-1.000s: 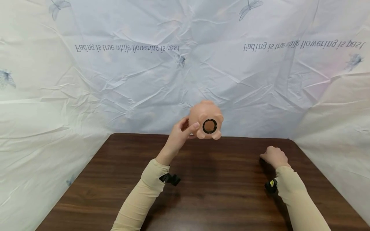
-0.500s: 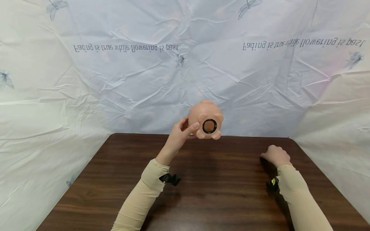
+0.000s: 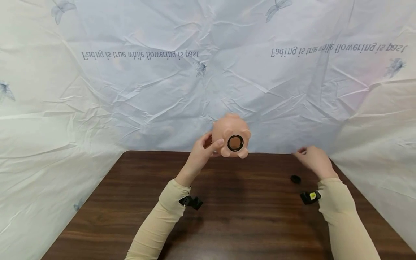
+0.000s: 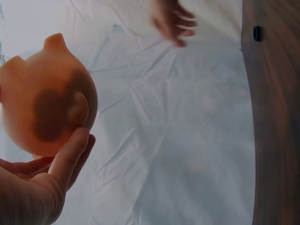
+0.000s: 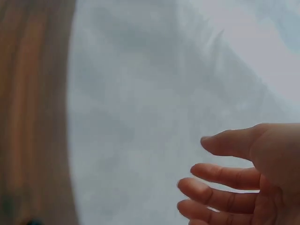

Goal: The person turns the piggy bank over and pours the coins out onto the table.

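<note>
Plug (image 3: 295,178) out of the piggy bank (image 3: 231,134) and lying on the worktop (image 3: 243,216), toward its right far corner, well apart from the bank. Round hole in the bank's underside left open, dark ring visible around it, facing the head camera. Nothing seen coming out of the hole; contents, if any, hidden. So, by the look of it: unplugging done, emptying or refitting not.

Left hand (image 3: 202,153) raised above the far edge of the worktop, forearm angled up from the elbow, fingers and thumb curled round the bank's side, belly of the bank turned toward the wearer. From the left wrist view, thumb pressed along the lower curve of the bank, ears pointing away.

Right hand (image 3: 312,158) lifted off the worktop, just beyond and above the plug, holding nothing. Fingers spread and only loosely bent in the right wrist view, palm toward the white sheet (image 3: 162,90) behind. Wrist cocked upward, sleeve trailing back to the near right edge.
</note>
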The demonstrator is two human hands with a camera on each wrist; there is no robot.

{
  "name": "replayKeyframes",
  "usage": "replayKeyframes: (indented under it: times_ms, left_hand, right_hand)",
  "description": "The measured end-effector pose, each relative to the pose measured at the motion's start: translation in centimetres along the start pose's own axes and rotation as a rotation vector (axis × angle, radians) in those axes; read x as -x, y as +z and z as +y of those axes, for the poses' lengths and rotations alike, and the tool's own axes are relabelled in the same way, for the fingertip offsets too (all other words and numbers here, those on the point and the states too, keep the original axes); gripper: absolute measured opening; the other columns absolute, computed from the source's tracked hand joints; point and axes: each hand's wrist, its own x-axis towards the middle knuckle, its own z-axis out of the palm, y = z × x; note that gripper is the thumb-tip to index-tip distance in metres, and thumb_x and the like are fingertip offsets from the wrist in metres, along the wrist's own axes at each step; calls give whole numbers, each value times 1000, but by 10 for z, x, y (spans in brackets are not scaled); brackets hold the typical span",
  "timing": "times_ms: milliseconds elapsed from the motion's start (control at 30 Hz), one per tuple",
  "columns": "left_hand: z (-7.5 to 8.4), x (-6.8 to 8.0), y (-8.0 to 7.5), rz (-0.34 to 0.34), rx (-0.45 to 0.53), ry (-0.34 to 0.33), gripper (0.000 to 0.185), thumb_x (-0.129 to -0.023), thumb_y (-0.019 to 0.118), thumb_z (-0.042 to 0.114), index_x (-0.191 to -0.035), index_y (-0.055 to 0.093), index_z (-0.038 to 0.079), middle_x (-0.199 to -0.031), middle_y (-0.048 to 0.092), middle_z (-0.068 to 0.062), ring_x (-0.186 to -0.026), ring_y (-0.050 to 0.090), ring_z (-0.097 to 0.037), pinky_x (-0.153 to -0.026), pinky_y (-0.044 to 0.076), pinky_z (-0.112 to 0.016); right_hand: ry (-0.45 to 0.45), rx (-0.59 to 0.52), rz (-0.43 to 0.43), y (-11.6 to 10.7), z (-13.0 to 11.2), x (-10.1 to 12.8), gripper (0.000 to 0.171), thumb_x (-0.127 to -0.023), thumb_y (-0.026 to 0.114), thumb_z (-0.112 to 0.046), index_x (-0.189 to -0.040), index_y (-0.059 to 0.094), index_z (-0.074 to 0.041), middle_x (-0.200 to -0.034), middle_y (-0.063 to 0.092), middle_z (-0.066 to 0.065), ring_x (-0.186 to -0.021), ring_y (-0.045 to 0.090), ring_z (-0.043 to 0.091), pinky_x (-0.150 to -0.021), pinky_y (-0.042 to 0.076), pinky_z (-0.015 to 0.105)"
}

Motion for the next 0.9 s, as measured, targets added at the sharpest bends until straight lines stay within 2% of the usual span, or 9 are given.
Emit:
replayKeyframes:
  times_ms: [133,267,367,467,600,667,767,900]
  left_hand:
    - [0,0,0,4,4,-9,70,-94,67,47,-151,45,14,-134,57,-15,-113,63,-30,-94,55,-50]
    - [0,0,0,9,0,-16,78,-89,69,56,-150,46,14,-132,59,-14,-112,64,-29,-95,55,-50]
    - [-2,-1,0,10,2,-13,80,-88,70,59,-150,46,14,-132,59,-15,-112,64,-29,-96,53,-55]
    - [-3,-1,0,4,8,-9,77,-89,70,56,-150,46,14,-132,59,-15,-112,64,-30,-97,51,-60]
    - [-4,0,1,-7,2,-7,75,-91,69,53,-151,46,15,-132,59,-15,-112,64,-29,-94,55,-53]
    - [-4,0,1,-10,-3,-5,74,-92,69,53,-151,45,15,-133,59,-15,-113,64,-29,-92,57,-47]
    - [-4,-1,2,-11,-3,0,75,-92,69,53,-151,45,14,-133,59,-15,-114,64,-29,-91,58,-44]
    - [-3,0,4,-12,-7,-3,81,-88,70,60,-150,46,14,-132,60,-14,-114,64,-28,-91,58,-45]
  right_hand:
    - [-84,-49,103,-16,-51,7,60,-104,49,-49,-126,62,6,-112,66,31,-90,66,40,-71,53,53]
    - [-145,-95,207,-29,-98,24,60,-103,48,-55,-129,64,-4,-113,68,24,-94,66,37,-72,53,52]
    - [-193,-135,269,-33,-120,35,52,-103,52,-52,-128,67,-8,-111,70,19,-96,66,34,-73,53,50]
    - [-224,-171,295,-33,-129,41,46,-103,55,-48,-126,69,-11,-106,71,13,-94,67,30,-70,53,44]
    - [-224,-308,216,-28,-132,42,48,-103,55,-49,-127,68,-10,-105,72,10,-89,69,22,-69,57,33]
    - [-214,-408,130,-24,-134,42,51,-103,54,-51,-130,65,-8,-107,72,11,-88,70,18,-69,59,29]
    - [-220,-552,-7,-17,-139,39,56,-105,50,-49,-136,59,-4,-115,69,17,-94,71,21,-74,61,33]
    - [-235,-715,-144,-3,-146,34,61,-107,44,-48,-145,49,0,-124,63,25,-105,69,32,-78,62,40]
